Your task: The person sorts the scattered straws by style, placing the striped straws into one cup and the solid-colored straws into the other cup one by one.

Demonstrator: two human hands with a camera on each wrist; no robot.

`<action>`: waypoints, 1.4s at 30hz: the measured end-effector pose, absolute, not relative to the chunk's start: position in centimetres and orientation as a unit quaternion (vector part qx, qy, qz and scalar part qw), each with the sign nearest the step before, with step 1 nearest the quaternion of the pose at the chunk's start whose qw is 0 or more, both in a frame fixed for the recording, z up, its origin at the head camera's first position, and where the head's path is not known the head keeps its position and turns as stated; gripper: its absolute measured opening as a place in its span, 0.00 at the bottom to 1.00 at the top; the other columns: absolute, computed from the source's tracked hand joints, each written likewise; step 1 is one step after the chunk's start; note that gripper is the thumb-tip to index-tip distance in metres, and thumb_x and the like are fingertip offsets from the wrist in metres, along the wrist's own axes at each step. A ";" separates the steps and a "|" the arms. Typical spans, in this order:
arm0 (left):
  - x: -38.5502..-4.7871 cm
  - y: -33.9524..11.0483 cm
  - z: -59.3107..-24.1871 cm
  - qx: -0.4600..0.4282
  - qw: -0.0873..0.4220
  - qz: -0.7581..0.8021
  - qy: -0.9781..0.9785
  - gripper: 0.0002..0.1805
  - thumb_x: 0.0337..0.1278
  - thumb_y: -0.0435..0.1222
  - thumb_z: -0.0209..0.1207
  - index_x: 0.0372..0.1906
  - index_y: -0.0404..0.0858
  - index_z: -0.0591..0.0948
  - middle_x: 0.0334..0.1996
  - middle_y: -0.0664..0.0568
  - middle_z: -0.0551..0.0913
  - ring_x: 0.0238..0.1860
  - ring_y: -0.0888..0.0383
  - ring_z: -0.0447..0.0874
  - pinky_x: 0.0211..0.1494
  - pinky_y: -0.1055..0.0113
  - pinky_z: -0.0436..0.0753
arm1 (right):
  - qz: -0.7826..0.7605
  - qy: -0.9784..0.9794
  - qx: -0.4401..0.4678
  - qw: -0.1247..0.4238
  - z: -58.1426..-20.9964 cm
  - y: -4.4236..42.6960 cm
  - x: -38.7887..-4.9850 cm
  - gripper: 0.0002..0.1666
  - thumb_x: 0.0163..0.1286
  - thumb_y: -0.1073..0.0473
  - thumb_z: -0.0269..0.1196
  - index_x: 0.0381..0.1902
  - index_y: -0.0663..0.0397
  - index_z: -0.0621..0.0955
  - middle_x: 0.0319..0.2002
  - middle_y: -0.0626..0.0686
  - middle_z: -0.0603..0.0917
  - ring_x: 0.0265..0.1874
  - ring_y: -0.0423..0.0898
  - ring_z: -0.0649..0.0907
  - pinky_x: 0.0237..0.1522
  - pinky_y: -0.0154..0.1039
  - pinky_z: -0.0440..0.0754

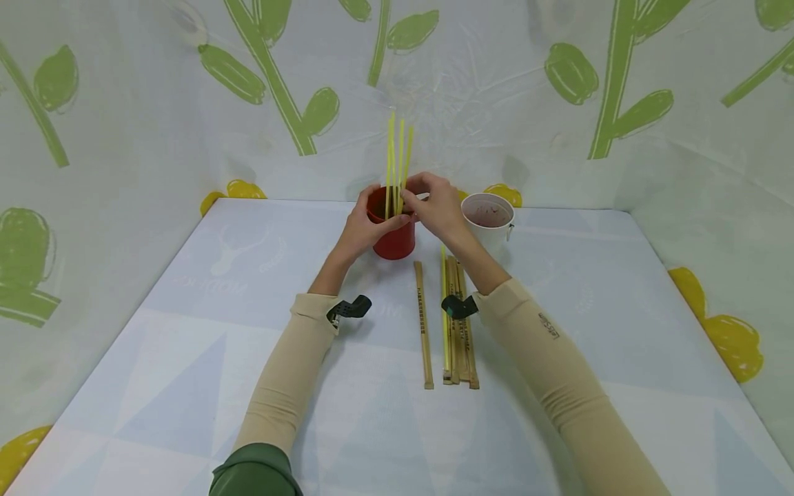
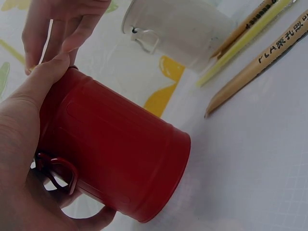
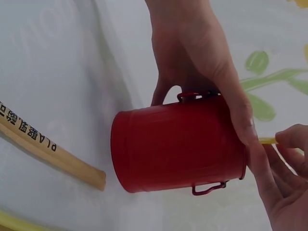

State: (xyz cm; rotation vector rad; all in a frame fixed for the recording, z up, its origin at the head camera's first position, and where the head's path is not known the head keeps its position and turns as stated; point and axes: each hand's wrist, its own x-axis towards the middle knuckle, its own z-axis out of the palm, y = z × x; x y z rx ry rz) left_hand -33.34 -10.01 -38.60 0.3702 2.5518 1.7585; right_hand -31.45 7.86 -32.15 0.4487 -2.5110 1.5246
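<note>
My left hand (image 1: 361,231) grips a small red metal bucket (image 1: 395,245), fingers round its side and thumb across the rim. Several yellow straws (image 1: 391,155) stand up out of the bucket's mouth. At the rim, my right hand (image 1: 442,210) pinches a yellow straw (image 3: 267,140) between thumb and fingers. In the left wrist view a wire handle (image 2: 62,173) shows on the bucket's side, close to the left palm. The straws' lower ends are hidden inside the bucket.
A white bucket (image 1: 493,238) stands right of the red one, partly behind the right forearm. Nearer on the table lie a single paper-wrapped straw (image 1: 424,324) and a bundle of wrapped straws (image 1: 460,344), with a bare yellow straw (image 1: 445,317) alongside. A leaf-patterned curtain (image 1: 477,89) closes the back.
</note>
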 end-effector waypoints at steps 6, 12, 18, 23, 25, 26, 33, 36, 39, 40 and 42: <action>-33.2 -10.0 -38.4 0.116 0.017 0.568 0.814 0.54 0.50 0.57 0.68 0.77 0.49 0.50 0.68 0.55 0.66 0.68 0.55 0.64 0.68 0.52 0.74 | 0.493 -0.853 0.146 0.086 -32.1 7.8 -32.0 0.15 0.71 0.57 0.61 0.51 0.60 0.80 0.47 0.58 0.86 0.34 0.51 0.89 0.34 0.41 0.88; -33.1 -10.0 -38.3 0.117 0.019 0.570 0.813 0.53 0.51 0.56 0.67 0.76 0.50 0.50 0.68 0.54 0.66 0.68 0.54 0.65 0.69 0.52 0.73 | 0.476 -0.864 0.138 0.093 -32.0 7.9 -32.3 0.16 0.71 0.57 0.61 0.52 0.59 0.80 0.48 0.58 0.87 0.37 0.50 0.89 0.30 0.36 0.87; -33.2 -10.0 -38.3 0.120 0.016 0.569 0.813 0.54 0.50 0.57 0.68 0.77 0.49 0.50 0.69 0.54 0.66 0.68 0.55 0.65 0.69 0.52 0.73 | 0.463 -0.872 0.119 0.102 -32.1 8.0 -32.6 0.17 0.70 0.54 0.62 0.51 0.58 0.81 0.46 0.57 0.88 0.39 0.48 0.89 0.35 0.38 0.87; -33.3 -10.0 -38.4 0.117 0.015 0.573 0.811 0.55 0.48 0.58 0.68 0.76 0.52 0.51 0.68 0.55 0.66 0.68 0.55 0.65 0.69 0.52 0.73 | 0.483 -0.863 0.113 0.094 -32.3 8.1 -32.8 0.16 0.70 0.54 0.62 0.49 0.58 0.81 0.43 0.58 0.88 0.33 0.47 0.89 0.32 0.36 0.87; -33.4 -10.0 -38.5 0.117 0.015 0.573 0.811 0.55 0.47 0.59 0.68 0.76 0.52 0.51 0.68 0.55 0.66 0.68 0.55 0.65 0.69 0.52 0.73 | 0.487 -0.861 0.111 0.097 -32.4 8.1 -32.8 0.15 0.70 0.54 0.62 0.49 0.58 0.81 0.43 0.58 0.88 0.32 0.47 0.90 0.31 0.35 0.87; -33.4 -10.0 -38.5 0.117 0.015 0.573 0.811 0.55 0.47 0.59 0.68 0.76 0.51 0.51 0.68 0.55 0.66 0.68 0.55 0.65 0.69 0.52 0.73 | 0.489 -0.860 0.111 0.099 -32.4 8.1 -32.8 0.15 0.70 0.55 0.61 0.48 0.58 0.81 0.42 0.58 0.88 0.32 0.47 0.90 0.30 0.34 0.87; -33.4 -10.0 -38.5 0.116 0.013 0.575 0.810 0.54 0.47 0.58 0.69 0.76 0.53 0.51 0.68 0.56 0.67 0.67 0.56 0.66 0.69 0.53 0.73 | 0.521 -0.840 0.115 0.104 -32.6 8.5 -32.9 0.13 0.70 0.57 0.61 0.46 0.59 0.81 0.41 0.59 0.88 0.32 0.49 0.90 0.30 0.36 0.87; -33.4 -10.0 -38.6 0.117 0.010 0.576 0.809 0.53 0.47 0.58 0.69 0.75 0.54 0.52 0.68 0.55 0.67 0.67 0.56 0.66 0.69 0.53 0.73 | 0.526 -0.834 0.119 0.113 -32.7 8.8 -32.9 0.11 0.70 0.57 0.61 0.45 0.59 0.82 0.39 0.58 0.88 0.31 0.49 0.89 0.30 0.37 0.87; -33.4 -9.9 -38.6 0.117 0.009 0.574 0.810 0.53 0.47 0.58 0.69 0.75 0.55 0.52 0.68 0.56 0.67 0.67 0.56 0.66 0.69 0.53 0.73 | 0.533 -0.828 0.123 0.120 -32.8 9.2 -32.7 0.11 0.70 0.57 0.62 0.44 0.59 0.82 0.38 0.58 0.88 0.31 0.49 0.89 0.30 0.38 0.87; -33.4 -9.9 -38.6 0.117 0.008 0.573 0.811 0.53 0.47 0.58 0.69 0.75 0.55 0.52 0.68 0.56 0.67 0.67 0.56 0.66 0.69 0.53 0.73 | 0.536 -0.826 0.125 0.121 -32.8 9.3 -32.7 0.11 0.70 0.58 0.62 0.44 0.59 0.82 0.38 0.58 0.88 0.31 0.49 0.89 0.30 0.38 0.88; -33.4 -9.9 -38.6 0.116 0.008 0.573 0.812 0.53 0.48 0.58 0.68 0.75 0.55 0.52 0.68 0.56 0.67 0.67 0.56 0.66 0.69 0.53 0.73 | 0.541 -0.823 0.127 0.120 -32.8 9.5 -32.5 0.11 0.70 0.57 0.61 0.44 0.59 0.82 0.38 0.58 0.87 0.31 0.50 0.89 0.29 0.38 0.87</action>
